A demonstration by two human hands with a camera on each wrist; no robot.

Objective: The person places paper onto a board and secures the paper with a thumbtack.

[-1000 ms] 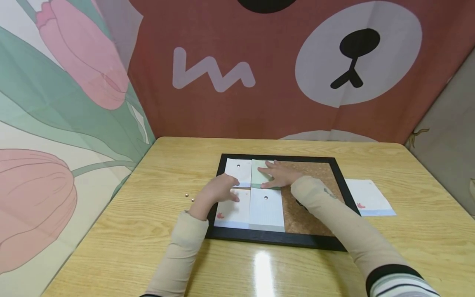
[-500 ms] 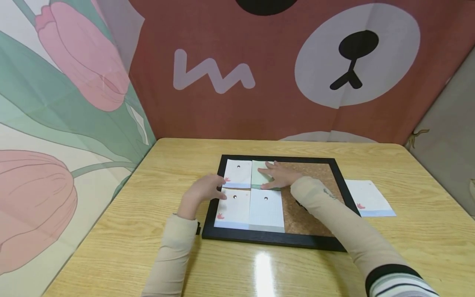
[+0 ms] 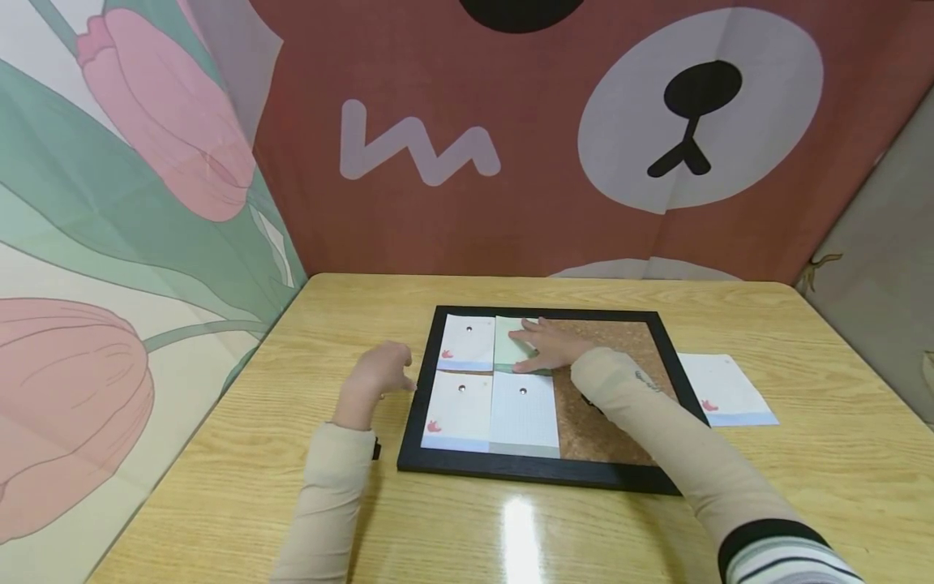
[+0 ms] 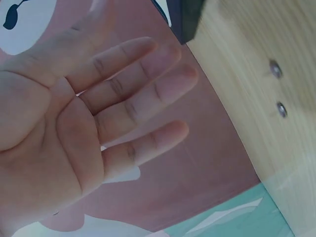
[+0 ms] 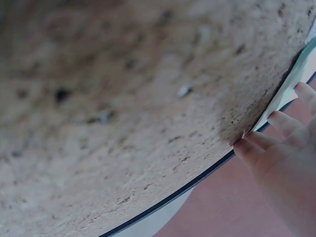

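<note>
My left hand [image 3: 374,377] hovers over the table just left of a black-framed cork board [image 3: 584,438]. Its palm and fingers, empty and loosely extended, fill much of the left wrist view. Near it on the table lie two silver thumbtacks [image 4: 275,69]. My right hand [image 3: 550,345] rests with spread fingers on a pale green sheet [image 3: 509,332] in the board's upper row, covering part of it. Three other sheets each bear a thumbtack: an upper left sheet [image 3: 467,345], a lower left sheet [image 3: 456,422] and a gridded sheet [image 3: 524,422].
A loose white sheet [image 3: 726,389] with a blue strip lies on the table to the right of the board. The wooden table [image 3: 292,454] runs back to a printed cloth [image 3: 452,227] hanging behind it.
My left hand has moved left, off the lower left sheet and past the frame, uncovering that sheet's thumbtack. My right hand has stayed on the green sheet.
</note>
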